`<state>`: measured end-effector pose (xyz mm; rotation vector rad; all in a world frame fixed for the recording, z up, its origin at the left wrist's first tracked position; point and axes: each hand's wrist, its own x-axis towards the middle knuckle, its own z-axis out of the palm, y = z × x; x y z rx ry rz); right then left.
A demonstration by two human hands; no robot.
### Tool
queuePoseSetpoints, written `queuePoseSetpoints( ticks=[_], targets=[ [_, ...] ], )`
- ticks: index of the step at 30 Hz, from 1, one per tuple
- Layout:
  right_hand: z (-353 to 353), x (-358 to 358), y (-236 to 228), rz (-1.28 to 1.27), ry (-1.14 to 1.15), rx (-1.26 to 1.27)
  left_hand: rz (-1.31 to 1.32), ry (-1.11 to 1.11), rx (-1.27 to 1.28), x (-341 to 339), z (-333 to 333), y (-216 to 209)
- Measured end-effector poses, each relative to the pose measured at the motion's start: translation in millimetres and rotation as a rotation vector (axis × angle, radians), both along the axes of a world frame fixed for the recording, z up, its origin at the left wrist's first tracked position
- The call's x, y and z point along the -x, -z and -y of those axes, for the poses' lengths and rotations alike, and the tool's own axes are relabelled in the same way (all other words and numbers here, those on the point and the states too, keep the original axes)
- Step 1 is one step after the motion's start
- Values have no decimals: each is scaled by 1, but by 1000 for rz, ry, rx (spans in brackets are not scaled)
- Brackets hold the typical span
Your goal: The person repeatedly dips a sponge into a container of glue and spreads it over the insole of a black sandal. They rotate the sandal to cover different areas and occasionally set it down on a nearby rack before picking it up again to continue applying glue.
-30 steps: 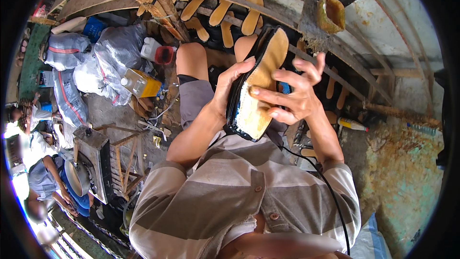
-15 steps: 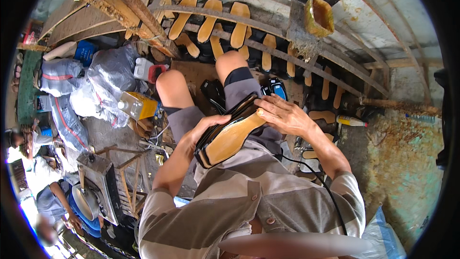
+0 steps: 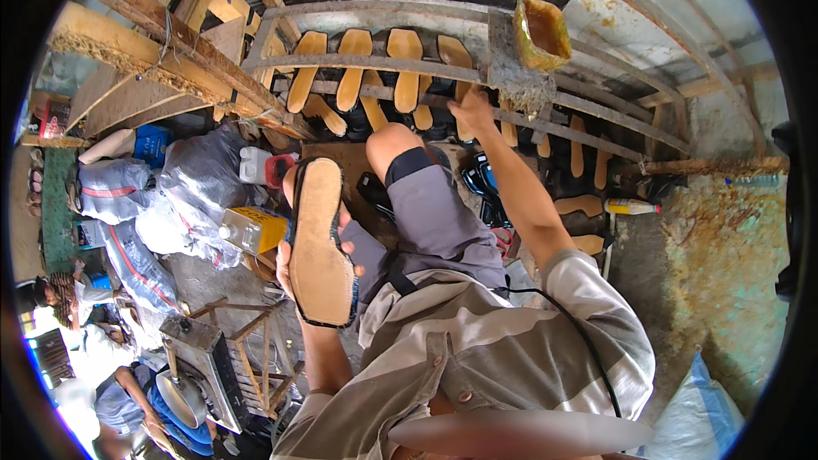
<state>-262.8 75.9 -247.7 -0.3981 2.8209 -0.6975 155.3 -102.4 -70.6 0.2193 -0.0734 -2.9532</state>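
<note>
Held shoe sole: the tan shoe sole [image 3: 322,247] with a dark edge is raised in front of the left leg, flat face toward the camera.
Left hand: the left hand [image 3: 285,266] grasps it from behind, digits showing at both edges; anything stacked behind cannot be told.
Right hand: the right hand [image 3: 471,111] is extended to the wooden rack [image 3: 379,61], over one racked sole [image 3: 454,51]; whether the fingers have closed on it cannot be told.
Step in hand: judged to be a reach into the rack while one sole is held.
Next move: judged to call for finger clearance between the rails and a steady left hold.
Sole markings: none legible.
Blue container: the blue container [image 3: 152,146] bears pale marks, too small to read.
</note>
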Motion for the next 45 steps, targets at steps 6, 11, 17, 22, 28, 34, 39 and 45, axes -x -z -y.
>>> queuePoseSetpoints(
  ticks=[6,11,17,22,28,34,39,45],
  targets=[
    [39,26,18,-210,11,-157,-1,38,63,6,-18,-12],
    [16,-44,-57,71,84,-36,26,79,36,17,-22,-4],
    [-82,-81,-245,-526,-298,291,-32,3,208,57,-42,-3],
    [-98,53,-269,-379,-79,-297,-278,195,29,99,-58,-15],
    [-131,60,-267,-311,-55,-83,-398,125,59,95,-52,-27],
    [-132,-1,-258,-113,63,-28,-303,189,33,94,-47,-29],
    [-121,-78,-304,294,-234,1371,-264,186,52,95,-50,-47],
    [-47,-161,-300,140,-749,1119,-261,312,82,91,-60,-64]
  ],
)
